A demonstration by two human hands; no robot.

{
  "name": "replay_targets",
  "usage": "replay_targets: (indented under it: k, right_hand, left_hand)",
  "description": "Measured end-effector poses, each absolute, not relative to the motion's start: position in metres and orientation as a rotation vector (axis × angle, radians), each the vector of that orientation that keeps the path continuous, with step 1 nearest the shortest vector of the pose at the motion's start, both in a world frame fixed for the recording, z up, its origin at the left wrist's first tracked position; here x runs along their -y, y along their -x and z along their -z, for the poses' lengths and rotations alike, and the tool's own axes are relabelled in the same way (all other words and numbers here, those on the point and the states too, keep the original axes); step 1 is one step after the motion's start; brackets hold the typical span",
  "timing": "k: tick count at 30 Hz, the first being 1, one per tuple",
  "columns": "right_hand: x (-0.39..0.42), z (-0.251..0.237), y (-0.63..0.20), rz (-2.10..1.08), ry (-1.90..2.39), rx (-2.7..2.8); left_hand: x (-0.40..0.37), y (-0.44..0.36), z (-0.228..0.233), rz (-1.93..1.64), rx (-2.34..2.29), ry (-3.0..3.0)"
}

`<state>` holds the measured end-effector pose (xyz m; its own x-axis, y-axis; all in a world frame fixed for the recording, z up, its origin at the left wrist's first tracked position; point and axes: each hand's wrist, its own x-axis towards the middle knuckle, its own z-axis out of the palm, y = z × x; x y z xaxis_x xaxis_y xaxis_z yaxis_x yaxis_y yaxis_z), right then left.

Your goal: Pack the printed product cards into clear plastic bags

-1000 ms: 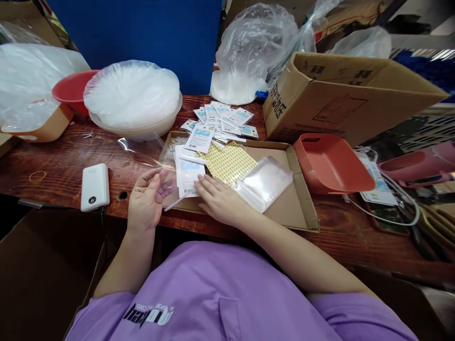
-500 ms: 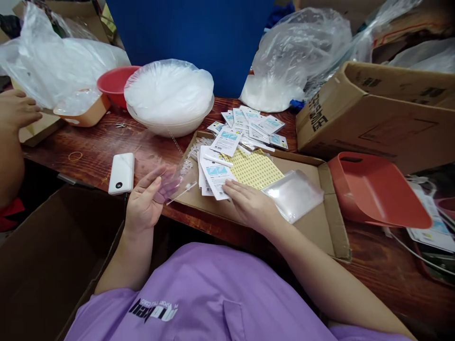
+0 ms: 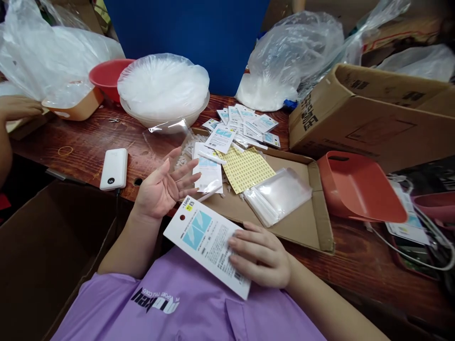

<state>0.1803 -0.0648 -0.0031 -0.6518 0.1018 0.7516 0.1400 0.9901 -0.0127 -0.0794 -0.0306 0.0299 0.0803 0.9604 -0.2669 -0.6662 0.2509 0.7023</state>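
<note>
My right hand (image 3: 263,255) holds a white printed card (image 3: 209,251) over my lap, fingers bent across its right part. The card is tilted, with two pale blue pictures, small print and a punched hole at its upper left. My left hand (image 3: 163,189) is palm up with its fingers spread. A clear plastic bag (image 3: 168,130) stands up at those fingers, apparently held by them; its exact grip is hard to make out. Just beyond the left fingertips lie more cards (image 3: 208,175), inside a shallow cardboard tray (image 3: 302,227).
The tray also holds a yellow sticker sheet (image 3: 245,166) and a stack of clear bags (image 3: 279,196). Cards (image 3: 249,121) pile up behind it. An orange bin (image 3: 359,189) and a carton (image 3: 362,123) stand right. A power bank (image 3: 113,169) lies left; another person's hand (image 3: 21,108) shows far left.
My right hand has lifted a card out of the tray and brought it toward me. My left hand has spread its fingers and turned its palm up; the bag's upper edge now stands higher.
</note>
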Motion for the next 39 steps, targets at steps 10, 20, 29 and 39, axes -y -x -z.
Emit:
replay_targets:
  k: [10,20,29,39]
  right_hand:
    - [0.049,0.018,-0.204,0.078,0.403,2.296]
    - [0.047,0.018,-0.172,0.275,0.623,2.293]
    - [0.049,0.002,-0.194,0.094,0.3,2.276]
    - [0.052,0.0,-0.199,0.108,0.202,2.283]
  left_hand:
    - [0.033,0.072,-0.031,-1.233,-0.763,-0.476]
    - [0.038,0.037,-0.024,-1.074,-0.729,-0.451]
    - [0.019,0.06,-0.027,-1.17,-0.768,-0.36]
    - [0.017,0.066,-0.034,-1.096,-0.774,-0.364]
